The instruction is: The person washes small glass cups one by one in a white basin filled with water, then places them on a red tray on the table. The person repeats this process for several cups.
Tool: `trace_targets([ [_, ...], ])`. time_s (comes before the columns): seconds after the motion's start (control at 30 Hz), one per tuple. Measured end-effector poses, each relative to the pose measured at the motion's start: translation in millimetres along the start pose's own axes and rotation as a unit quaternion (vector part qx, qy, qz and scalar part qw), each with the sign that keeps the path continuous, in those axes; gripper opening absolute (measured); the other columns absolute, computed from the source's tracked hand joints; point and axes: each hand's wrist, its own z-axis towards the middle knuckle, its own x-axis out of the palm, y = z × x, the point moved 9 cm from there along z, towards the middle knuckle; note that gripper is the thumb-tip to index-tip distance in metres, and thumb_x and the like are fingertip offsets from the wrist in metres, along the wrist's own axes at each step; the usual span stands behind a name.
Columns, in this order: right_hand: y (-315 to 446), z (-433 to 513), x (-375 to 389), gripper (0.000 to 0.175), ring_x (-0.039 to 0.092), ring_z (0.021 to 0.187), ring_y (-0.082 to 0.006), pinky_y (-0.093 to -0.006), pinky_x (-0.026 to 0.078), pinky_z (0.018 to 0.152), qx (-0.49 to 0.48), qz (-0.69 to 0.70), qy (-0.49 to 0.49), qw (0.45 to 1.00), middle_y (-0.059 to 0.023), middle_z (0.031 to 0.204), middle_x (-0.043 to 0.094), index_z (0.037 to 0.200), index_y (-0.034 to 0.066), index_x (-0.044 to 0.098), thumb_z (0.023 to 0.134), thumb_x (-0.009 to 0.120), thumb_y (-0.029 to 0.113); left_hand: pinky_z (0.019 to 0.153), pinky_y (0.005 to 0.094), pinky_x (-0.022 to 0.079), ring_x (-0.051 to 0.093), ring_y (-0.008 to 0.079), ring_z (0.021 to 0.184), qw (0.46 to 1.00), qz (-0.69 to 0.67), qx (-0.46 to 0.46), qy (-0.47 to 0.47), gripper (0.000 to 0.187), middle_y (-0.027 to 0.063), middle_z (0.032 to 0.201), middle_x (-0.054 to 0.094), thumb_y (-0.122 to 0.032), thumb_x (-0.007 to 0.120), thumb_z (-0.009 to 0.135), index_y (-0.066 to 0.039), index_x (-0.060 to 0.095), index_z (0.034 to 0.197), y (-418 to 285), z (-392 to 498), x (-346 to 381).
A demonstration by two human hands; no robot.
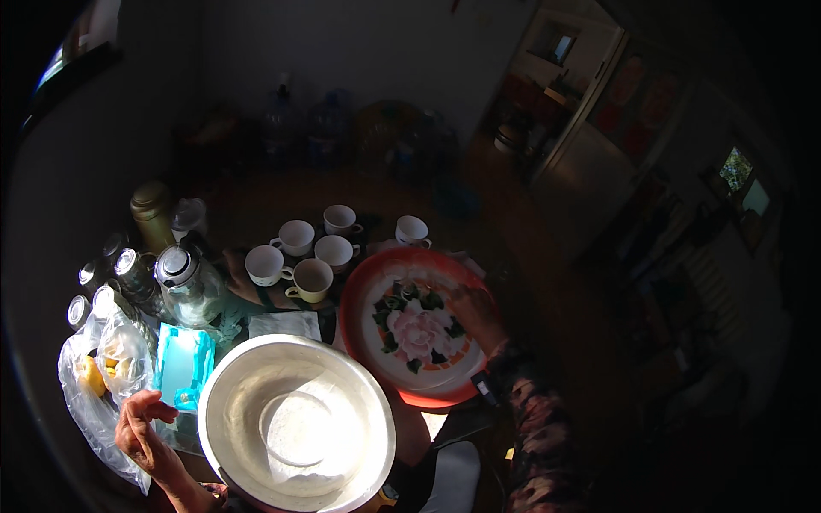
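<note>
My left hand (pixel 144 429) is raised with its fingers apart and nothing in them. It is beside a clear plastic bag (pixel 90 417) with yellow fruit inside and the left rim of a large metal basin (pixel 244 385). Sunlight falls into the basin, where no contents show. My right hand (pixel 478 317) reaches over the right side of a round red-rimmed tray (pixel 359 340) with a painted pink flower. Shade and blur hide its fingertips, so a grip cannot be made out. Faint see-through shapes, perhaps glassware, show near the tray's far side.
Several white cups (pixel 296 237) stand behind the basin, with one white cup (pixel 411 229) beyond the tray. Left are a glass kettle (pixel 189 295), lidded jars (pixel 131 266), a gold flask (pixel 152 215) and a turquoise packet (pixel 185 365). A folded white cloth or paper (pixel 285 325) lies behind the basin.
</note>
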Motion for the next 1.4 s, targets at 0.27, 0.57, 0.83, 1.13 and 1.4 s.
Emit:
trace_targets([
  [0.27,9,0,-2,0.012,0.069,0.073,-0.0251,-0.0367,0.055,0.063,-0.048,-0.068,0.019,0.996,-0.0122,0.084,0.066,0.085,0.0034,0.069,0.08,0.058,0.005,0.061,0.0254,0.046,0.059,0.0131,0.057,1.0,0.017,-0.015,0.003,0.052,0.0093,0.066,0.061,-0.034,0.037,0.109,0.006,0.065,0.09,2,1,1],
  [0.57,15,-3,3,0.009,0.066,0.072,-0.0232,-0.0362,0.052,0.064,-0.056,-0.093,-0.014,0.994,-0.0104,0.082,0.065,0.079,0.0061,0.067,0.079,0.058,0.005,0.058,0.0244,0.044,0.059,0.0128,0.057,0.999,0.031,-0.01,0.008,0.05,0.0083,0.063,0.062,-0.032,0.037,0.109,0.005,0.066,0.091,4,1,4],
  [0.83,21,-5,-12,0.009,0.064,0.075,-0.0205,-0.0359,0.049,0.069,-0.057,-0.132,-0.004,0.99,-0.0075,0.083,0.063,0.083,0.0084,0.066,0.081,0.057,0.006,0.057,0.0244,0.044,0.06,0.0125,0.057,1.0,0.015,-0.024,-0.004,0.049,0.0081,0.063,0.062,-0.032,0.038,0.108,0.005,0.066,0.091,8,0,6],
  [1.13,16,-6,-17,0.013,0.064,0.078,-0.0169,-0.0312,0.049,0.068,-0.051,-0.143,-0.022,0.988,-0.0053,0.086,0.063,0.096,0.0072,0.062,0.087,0.053,0.008,0.052,0.024,0.044,0.06,0.0123,0.056,0.999,0.033,0.002,0.021,0.049,0.0086,0.064,0.063,-0.032,0.039,0.108,0.005,0.067,0.09,10,2,12],
  [1.4,11,-13,-19,0.016,0.065,0.074,-0.0171,-0.0329,0.051,0.07,-0.047,-0.141,-0.031,0.988,-0.0051,0.088,0.066,0.103,0.0083,0.061,0.09,0.052,0.012,0.052,0.0242,0.044,0.06,0.0129,0.055,0.997,0.07,0.003,0.036,0.049,0.0081,0.063,0.063,-0.031,0.038,0.108,0.005,0.066,0.09,14,2,20],
])
